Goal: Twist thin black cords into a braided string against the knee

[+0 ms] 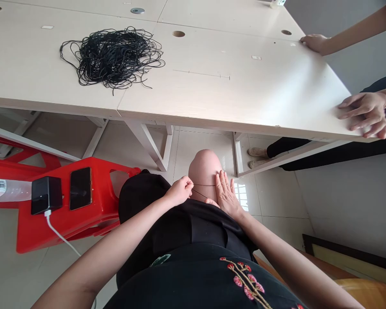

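A thin black cord [204, 185] stretches in two strands across my bare knee [206, 163], between my two hands. My left hand [180, 191] is closed in a pinch on the cord at the knee's left side. On the right side, my right hand [227, 197] lies with fingers stretched out against the knee. One strand reaches its fingers and the other its thumb; whether the cord loops around them or is pressed under them, I cannot tell. A tangled pile of black cords [116, 58] rests on the pale table ahead.
The pale table [212, 98] has its front edge beyond my knee. Another person's hands [368, 113] rest on its right side. On my left, a red stool [99, 184] bears a phone [80, 188], a black device [46, 195] with a white cable, and a plastic bottle [11, 190].
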### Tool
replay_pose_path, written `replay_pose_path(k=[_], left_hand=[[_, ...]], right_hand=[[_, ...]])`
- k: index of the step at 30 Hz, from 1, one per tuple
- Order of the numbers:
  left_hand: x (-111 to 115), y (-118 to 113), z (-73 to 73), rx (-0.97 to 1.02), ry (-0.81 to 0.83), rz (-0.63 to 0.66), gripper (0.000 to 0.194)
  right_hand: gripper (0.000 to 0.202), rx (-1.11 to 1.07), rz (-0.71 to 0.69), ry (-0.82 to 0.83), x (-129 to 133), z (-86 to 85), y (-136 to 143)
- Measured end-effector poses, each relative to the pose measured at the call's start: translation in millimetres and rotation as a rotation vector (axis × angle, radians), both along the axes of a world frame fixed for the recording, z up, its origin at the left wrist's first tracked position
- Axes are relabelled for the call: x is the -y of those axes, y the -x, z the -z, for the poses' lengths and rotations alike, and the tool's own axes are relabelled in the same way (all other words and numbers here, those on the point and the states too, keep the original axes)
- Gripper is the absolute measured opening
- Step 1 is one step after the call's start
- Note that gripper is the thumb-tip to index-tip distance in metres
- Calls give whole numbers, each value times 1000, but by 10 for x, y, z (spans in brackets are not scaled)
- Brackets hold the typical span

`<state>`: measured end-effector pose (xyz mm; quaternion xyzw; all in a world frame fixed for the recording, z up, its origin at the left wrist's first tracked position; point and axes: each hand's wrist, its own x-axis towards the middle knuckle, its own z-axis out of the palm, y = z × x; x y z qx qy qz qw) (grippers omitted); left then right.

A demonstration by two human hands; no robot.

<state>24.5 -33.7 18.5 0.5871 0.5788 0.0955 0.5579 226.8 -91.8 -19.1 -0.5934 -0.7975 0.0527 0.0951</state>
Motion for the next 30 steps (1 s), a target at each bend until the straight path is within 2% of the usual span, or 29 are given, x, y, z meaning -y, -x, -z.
replay_pose_path(k=[3,5,10,12,20,22,26,30], left_hand=[[-34,-3,-43,0,54,-4,10],[-56,-3,-67,5,58,-4,11],[-77,-14,-88,17,84,-9,11],[-79,-11,-81,33,100,-33,11],[-136,82,-61,178,171,-97,15],[-154,76,-108,208,194,-96,16],[-197,4,-258,277,229,-67,15],[-256,-60,-390,341,259,-51,14]], right_hand=[[89,10,-18,-20,7,-98,2],[81,-2,-23,-66,-36,-133,31],[32,-45,-136,-208,-197,-143,128],[19,-49,-165,-240,-229,-151,134],[14,-173,-100,-260,-242,-194,65],[14,-201,-126,-265,-287,-214,74],[29,-274,-196,-248,-417,-249,101],[20,-372,-149,-241,-475,-214,98]])
